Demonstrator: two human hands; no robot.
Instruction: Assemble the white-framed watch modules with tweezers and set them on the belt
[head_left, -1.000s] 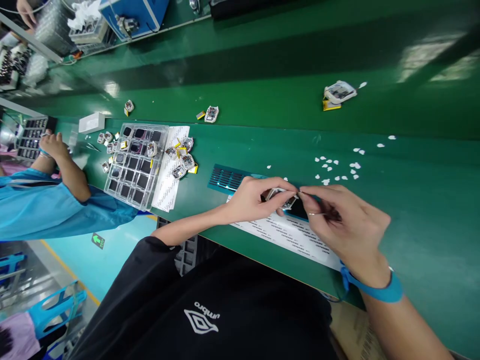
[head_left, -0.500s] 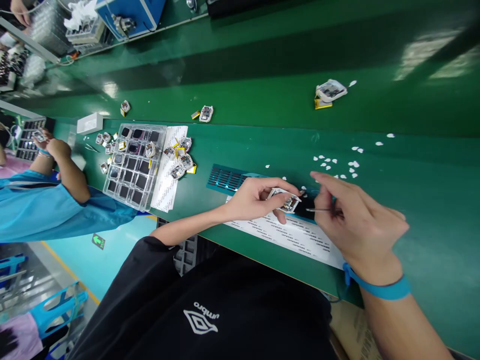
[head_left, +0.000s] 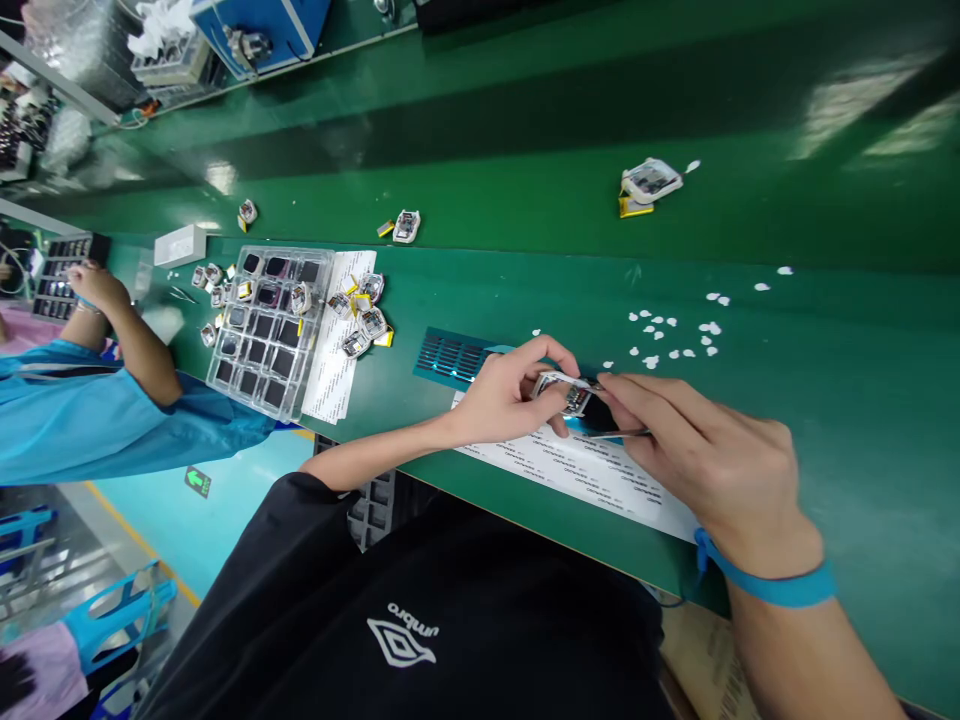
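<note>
My left hand (head_left: 514,395) is closed around a small white watch case (head_left: 576,400) with its circuit board exposed. The fingertips of my right hand (head_left: 697,455) meet at the right edge of that case, pinching something too small to make out. Thin metal tweezers (head_left: 619,434) are tucked in the same hand, lying level with their tip pointing left below the case. Under both hands are a printed white sheet (head_left: 592,470) and a dark strip edged in blue. A blue wrist strap (head_left: 780,587) circles my right wrist.
White round stickers (head_left: 651,362) are scattered beyond my hands. An opened watch case with a yellow battery (head_left: 636,207) lies on the far strip. Leftward are a black-striped sheet (head_left: 450,358), a pile of cases (head_left: 371,322), a clear tray (head_left: 324,300) and a co-worker's arm (head_left: 142,335).
My right hand has moved left, bringing its fingertips against the watch case. The tweezers shifted left beneath the case. My left hand stays almost in place, its index finger more bent.
</note>
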